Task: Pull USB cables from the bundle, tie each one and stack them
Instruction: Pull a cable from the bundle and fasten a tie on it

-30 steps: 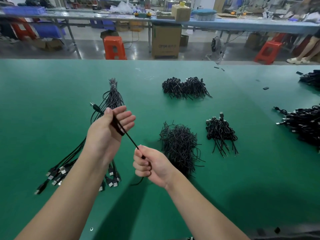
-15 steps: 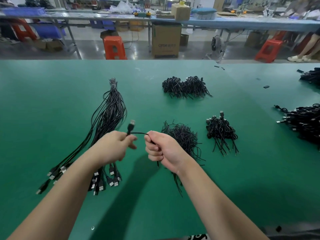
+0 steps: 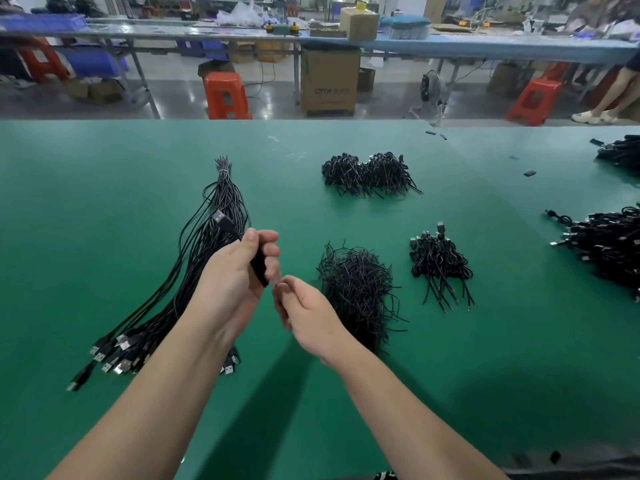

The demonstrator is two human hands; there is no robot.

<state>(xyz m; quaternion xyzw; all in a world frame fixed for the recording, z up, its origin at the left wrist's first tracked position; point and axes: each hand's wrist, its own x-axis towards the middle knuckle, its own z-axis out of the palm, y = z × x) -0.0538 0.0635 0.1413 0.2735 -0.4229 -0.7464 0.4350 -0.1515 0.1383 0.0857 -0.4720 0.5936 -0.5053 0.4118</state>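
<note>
Two bare forearms and hands, raised together at centre of view.

Left hand [image 3: 239,271]: forearm enters from the lower left and rises diagonally; back of hand toward the camera, thumb uppermost, fingers [image 3: 268,245] curled inward and gripping a folded USB cable [image 3: 258,263], its plug end projecting up and left past the thumb. Right hand [image 3: 304,311]: forearm enters from the lower right and slants up to the left; wrist bent, fingers curled loosely with tips pinched together just below the left hand's fingers; whether they hold anything cannot be made out. Both hands nearly touching.
</note>
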